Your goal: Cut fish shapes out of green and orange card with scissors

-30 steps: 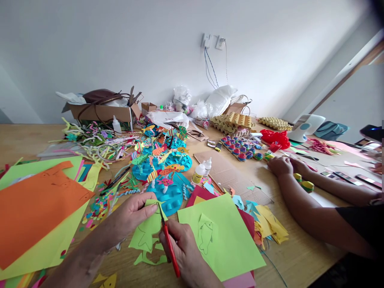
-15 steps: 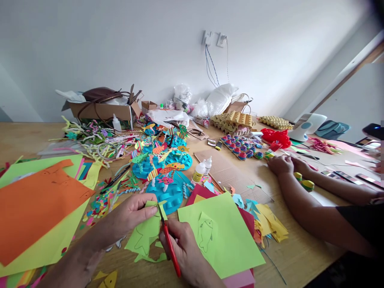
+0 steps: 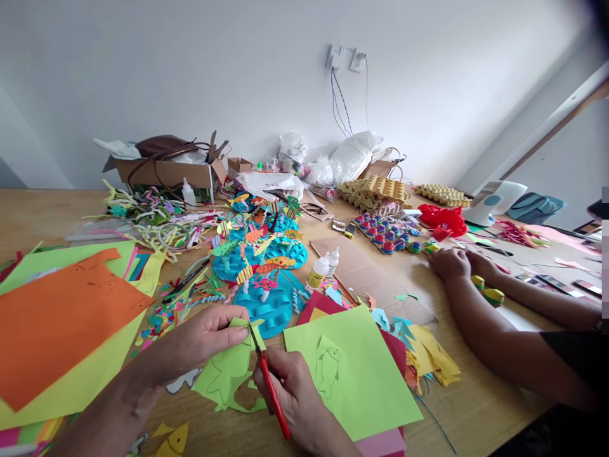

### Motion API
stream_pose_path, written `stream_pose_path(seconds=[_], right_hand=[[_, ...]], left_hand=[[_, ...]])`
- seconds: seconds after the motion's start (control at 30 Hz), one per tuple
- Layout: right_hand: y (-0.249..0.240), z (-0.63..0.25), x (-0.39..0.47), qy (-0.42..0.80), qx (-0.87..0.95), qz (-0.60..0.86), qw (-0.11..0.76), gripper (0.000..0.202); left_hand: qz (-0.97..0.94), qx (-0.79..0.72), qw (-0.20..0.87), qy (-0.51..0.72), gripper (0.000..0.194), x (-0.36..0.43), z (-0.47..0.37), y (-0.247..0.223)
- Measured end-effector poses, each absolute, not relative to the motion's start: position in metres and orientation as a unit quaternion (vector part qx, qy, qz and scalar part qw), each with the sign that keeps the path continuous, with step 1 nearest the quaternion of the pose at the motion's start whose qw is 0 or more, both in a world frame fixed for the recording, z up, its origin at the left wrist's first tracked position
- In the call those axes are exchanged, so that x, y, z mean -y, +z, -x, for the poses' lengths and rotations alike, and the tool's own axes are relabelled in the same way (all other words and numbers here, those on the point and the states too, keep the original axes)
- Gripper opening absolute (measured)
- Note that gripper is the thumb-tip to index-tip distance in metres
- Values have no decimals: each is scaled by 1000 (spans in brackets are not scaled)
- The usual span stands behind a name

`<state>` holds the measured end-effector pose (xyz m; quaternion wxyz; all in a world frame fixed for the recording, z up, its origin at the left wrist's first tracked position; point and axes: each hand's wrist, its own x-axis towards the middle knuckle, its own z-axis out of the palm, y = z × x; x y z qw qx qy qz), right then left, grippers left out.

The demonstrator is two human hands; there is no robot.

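Note:
Between the thumb and fingers of my left hand (image 3: 221, 333) is a piece of green paper (image 3: 222, 374) with pencilled outlines and a cut-out gap near its lower edge. My right hand (image 3: 292, 387) grips red-handled scissors (image 3: 272, 395), whose blades meet the paper beside my left fingertips. To the right lies a larger green sheet (image 3: 368, 381) with a fish drawn on a raised piece of paper (image 3: 328, 368). A yellow paper fish (image 3: 177, 440) lies at the bottom, below my left forearm. Paper fish stand on blue bases (image 3: 269, 311) ahead of my hands.
An orange sheet (image 3: 61, 311) covers the left side. Two glue bottles (image 3: 318, 273) stand past the green sheet. Yellow scraps (image 3: 435, 355) lie to the right, near another person's forearms (image 3: 480, 317). Egg cartons (image 3: 375, 190) and a box (image 3: 166, 174) are at the back.
The view has shifted slightly, so the background sits a little further right. The green piece has tilted, its lower part further left, with a wider gap showing. Both hands keep their holds.

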<state>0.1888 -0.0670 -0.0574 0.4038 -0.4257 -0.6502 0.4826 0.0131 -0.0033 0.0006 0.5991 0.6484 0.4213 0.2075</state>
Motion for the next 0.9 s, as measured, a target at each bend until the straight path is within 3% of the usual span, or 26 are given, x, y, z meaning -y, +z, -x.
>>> stream_pose_path(seconds=[0.43,0.9], right_hand=[[-48,-191,64,461,676,440,369,31],[-42,-197,65,404,734,454,303,33]], left_hand=[[-729,-382,549,147,29,-7,-1,-6],[-721,-375,568,131,24,-9,6,-3]])
